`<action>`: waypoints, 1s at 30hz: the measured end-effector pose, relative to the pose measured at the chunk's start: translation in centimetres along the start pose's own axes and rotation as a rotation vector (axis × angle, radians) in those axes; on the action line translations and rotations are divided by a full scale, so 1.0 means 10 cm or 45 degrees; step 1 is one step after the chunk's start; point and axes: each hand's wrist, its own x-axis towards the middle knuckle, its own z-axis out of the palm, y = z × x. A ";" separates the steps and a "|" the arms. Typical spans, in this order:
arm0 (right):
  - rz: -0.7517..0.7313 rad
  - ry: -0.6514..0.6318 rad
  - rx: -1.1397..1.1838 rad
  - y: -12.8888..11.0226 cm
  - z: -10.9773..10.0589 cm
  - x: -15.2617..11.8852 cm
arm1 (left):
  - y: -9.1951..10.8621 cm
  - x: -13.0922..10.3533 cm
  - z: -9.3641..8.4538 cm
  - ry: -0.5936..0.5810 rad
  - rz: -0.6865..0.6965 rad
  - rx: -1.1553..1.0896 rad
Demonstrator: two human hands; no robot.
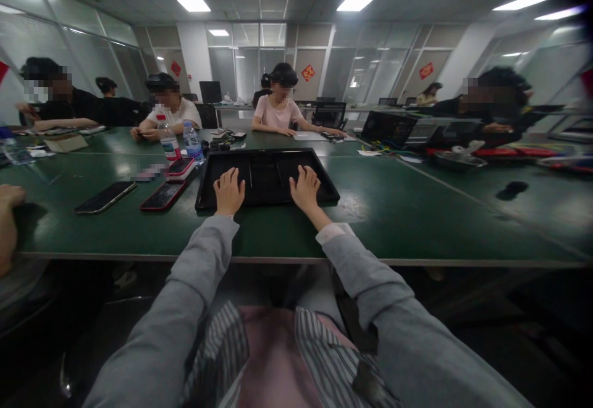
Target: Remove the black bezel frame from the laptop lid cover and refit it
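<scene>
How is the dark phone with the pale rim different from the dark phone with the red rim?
The dark phone with the pale rim looks longer than the dark phone with the red rim. The red-rimmed phone lies close to the shallow black tray; the pale-rimmed phone lies farther from it. Both lie flat on the green table.

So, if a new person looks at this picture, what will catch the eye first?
Probably the wide black tray on the green table, with the left hand and right hand spread over its two sides. Next, a dark phone and a red-edged phone lie left of it, with two bottles standing farther back.
</scene>
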 end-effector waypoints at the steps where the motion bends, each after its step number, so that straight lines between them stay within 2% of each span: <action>1: -0.040 -0.074 -0.003 -0.10 0.05 -0.02 | 0.05 0.00 0.06 -0.031 0.038 -0.007; 4: -0.177 -0.369 -0.027 -0.24 0.19 -0.04 | 0.10 0.01 0.22 -0.198 0.088 -0.009; 6: -0.229 -0.473 -0.043 -0.24 0.23 -0.03 | 0.07 0.02 0.28 -0.276 0.072 -0.007; 10: -0.230 -0.465 -0.057 -0.19 0.23 -0.02 | -0.01 0.06 0.32 -0.342 0.071 0.018; 14: -0.218 -0.459 -0.050 -0.22 0.22 -0.02 | -0.01 0.07 0.28 -0.321 0.072 0.005; 17: -0.222 -0.429 -0.014 -0.23 0.22 -0.01 | 0.01 0.07 0.22 -0.262 0.043 -0.059; 20: -0.166 -0.284 -0.011 -0.11 0.18 0.02 | -0.07 0.09 0.11 -0.119 -0.016 -0.079; 23: 0.015 -0.081 -0.049 0.21 0.06 0.06 | -0.36 0.12 -0.03 0.040 -0.106 -0.045; 26: 0.293 0.073 -0.091 0.68 -0.09 0.10 | -0.82 0.15 -0.16 0.068 -0.326 0.018; 28: 0.512 0.054 -0.091 0.98 -0.15 0.14 | -1.12 0.18 -0.21 -0.057 -0.541 -0.017; 30: 0.629 -0.065 0.005 1.21 -0.15 0.19 | -1.33 0.22 -0.22 -0.260 -0.649 -0.094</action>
